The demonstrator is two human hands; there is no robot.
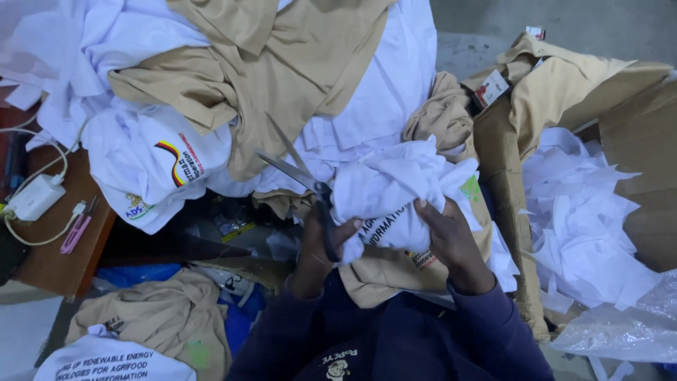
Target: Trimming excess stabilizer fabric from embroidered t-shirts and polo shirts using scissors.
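My left hand point(326, 247) grips the black handles of a pair of scissors point(300, 173), whose open metal blades point up and left. It also touches the lower edge of a bunched white printed shirt point(395, 187). My right hand point(448, 236) clutches that same shirt from the right side. The bundle sits between both hands, just above my dark blue sleeves.
A heap of white and tan shirts point(282, 77) fills the table ahead. A cardboard box point(635, 134) at right holds white cloth scraps point(578, 212). A white charger with cable point(35, 197) and pink snips point(76, 233) lie on a wooden surface at left. More shirts lie below left.
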